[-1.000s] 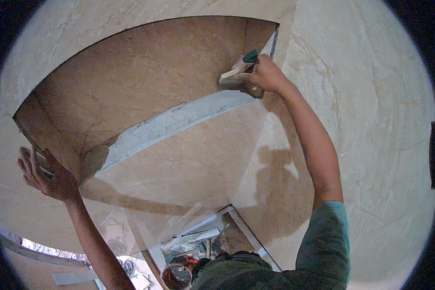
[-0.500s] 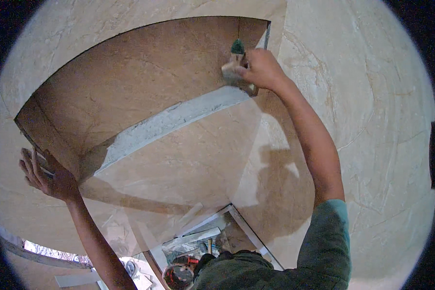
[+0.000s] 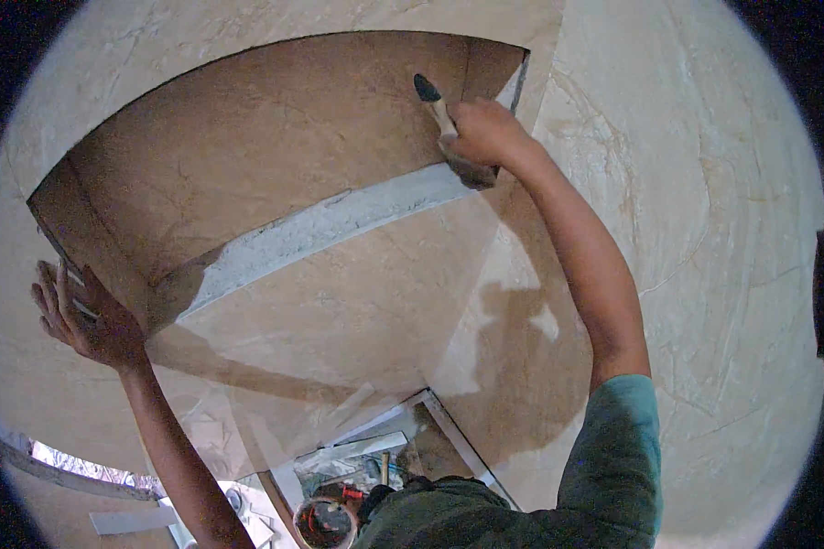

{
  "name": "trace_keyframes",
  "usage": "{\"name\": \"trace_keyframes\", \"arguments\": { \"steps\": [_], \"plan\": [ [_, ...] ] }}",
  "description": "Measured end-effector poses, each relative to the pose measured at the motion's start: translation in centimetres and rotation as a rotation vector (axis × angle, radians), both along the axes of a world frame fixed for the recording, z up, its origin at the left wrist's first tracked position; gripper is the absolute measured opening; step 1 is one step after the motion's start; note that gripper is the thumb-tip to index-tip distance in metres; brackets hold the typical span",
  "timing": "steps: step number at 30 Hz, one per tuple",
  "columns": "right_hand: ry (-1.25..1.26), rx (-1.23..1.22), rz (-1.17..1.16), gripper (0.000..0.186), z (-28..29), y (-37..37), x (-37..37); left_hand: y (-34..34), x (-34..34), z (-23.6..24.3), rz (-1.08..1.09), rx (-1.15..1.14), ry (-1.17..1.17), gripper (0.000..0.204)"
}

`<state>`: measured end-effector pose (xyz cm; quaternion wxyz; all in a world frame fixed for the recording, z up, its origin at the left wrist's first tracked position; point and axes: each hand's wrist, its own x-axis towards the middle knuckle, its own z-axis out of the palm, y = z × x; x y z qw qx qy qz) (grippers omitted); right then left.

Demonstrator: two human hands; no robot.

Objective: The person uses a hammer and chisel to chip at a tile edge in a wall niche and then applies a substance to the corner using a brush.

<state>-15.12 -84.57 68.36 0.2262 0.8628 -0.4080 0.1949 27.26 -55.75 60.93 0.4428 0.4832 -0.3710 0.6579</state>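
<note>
In my right hand [image 3: 493,137] is a trowel [image 3: 438,112] with a pale handle that ends in a dark tip. Its blade points down at the right end of the niche's sill, partly hidden by my fingers. A band of wet-looking grey mortar [image 3: 311,227] covers most of the sill of the recessed wall niche [image 3: 275,137]. My left hand [image 3: 92,316] lies spread against the wall at the niche's lower left corner, fingers apart. A thin pale strip shows between those fingers; I cannot tell what it is.
Beige marbled tiles [image 3: 632,183] surround the niche. Below, a bucket [image 3: 325,523] stands beside a white-edged frame [image 3: 467,435], with scraps and tools near it. A light board [image 3: 133,522] lies at the lower left.
My right hand has turned the trowel, so the handle now leans to the left and the blade sits lower, at the sill's right end. The left hand stays at the niche's corner.
</note>
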Motion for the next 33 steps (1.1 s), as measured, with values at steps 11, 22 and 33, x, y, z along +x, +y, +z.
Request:
{"name": "trace_keyframes", "arguments": {
  "steps": [11, 22, 33],
  "plan": [
    [0.201, 0.129, -0.094, 0.037, 0.7, -0.3, 0.2, -0.2, 0.0, 0.2, -0.027, -0.011, -0.026, 0.027],
    [-0.076, -0.108, 0.095, 0.036, 0.6, 1.4, 0.5, -0.1, 0.9, 0.2, 0.009, 0.002, -0.071, 0.029],
    [-0.355, -0.196, 0.155, 0.038, -1.0, 0.7, -0.6, -0.2, 1.1, 0.0, 0.002, 0.018, -0.066, 0.028]
  ]
}}
